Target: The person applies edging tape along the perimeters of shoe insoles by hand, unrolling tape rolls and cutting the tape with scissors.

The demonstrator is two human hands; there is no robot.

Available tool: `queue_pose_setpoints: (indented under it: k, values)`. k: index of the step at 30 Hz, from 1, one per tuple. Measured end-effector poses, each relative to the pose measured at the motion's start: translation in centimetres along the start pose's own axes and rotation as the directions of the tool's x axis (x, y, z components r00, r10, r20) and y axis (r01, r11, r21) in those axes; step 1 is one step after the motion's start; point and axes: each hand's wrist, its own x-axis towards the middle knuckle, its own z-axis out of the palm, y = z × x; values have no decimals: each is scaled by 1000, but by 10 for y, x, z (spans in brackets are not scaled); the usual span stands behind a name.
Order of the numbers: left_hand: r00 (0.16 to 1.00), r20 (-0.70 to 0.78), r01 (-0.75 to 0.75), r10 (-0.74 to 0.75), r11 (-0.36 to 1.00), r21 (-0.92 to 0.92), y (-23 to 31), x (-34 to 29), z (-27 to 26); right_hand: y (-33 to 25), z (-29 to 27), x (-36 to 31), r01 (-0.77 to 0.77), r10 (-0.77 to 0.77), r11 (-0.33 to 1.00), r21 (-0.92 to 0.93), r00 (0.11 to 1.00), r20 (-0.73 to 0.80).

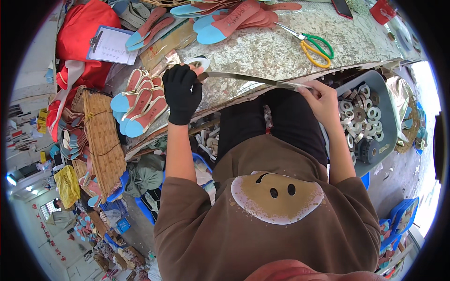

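Observation:
A narrow, shiny grey-brown strip of tape (243, 77) stretches between my two hands above the table's near edge. My left hand (182, 91), in a black glove with bare fingertips, is closed on its left end. My right hand (321, 100), without a glove, pinches the other end between thumb and fingers. Just beyond my left fingertips is a white round thing with a dark middle (200, 61), partly hidden; I cannot tell whether the hand touches it. Beside the glove lie several red-and-blue insoles with pale gold edges (149, 110).
The worn table (253, 54) holds scissors with green and yellow handles (315, 49), stacked insoles (229, 23), a clipboard (111, 45) and a phone (342, 8). A grey bin of tape rolls (389, 126) stands at my right. A woven basket (101, 136) is at the left.

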Motion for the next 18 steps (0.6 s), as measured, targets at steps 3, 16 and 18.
queue_pose_setpoints:
  k: [3,16,18]
  values:
    - [1000,-16,-13,14,996,84,-9,-18,4,10,3,-2,135,-138,988,-74,990,-35]
    - [993,-108,-32,53,983,181,2,-32,17,15,-43,-26,-79,-12,304,949,996,87]
    - [995,-91,-29,48,978,207,-2,-22,28,12,-41,-29,-29,-215,437,899,967,136]
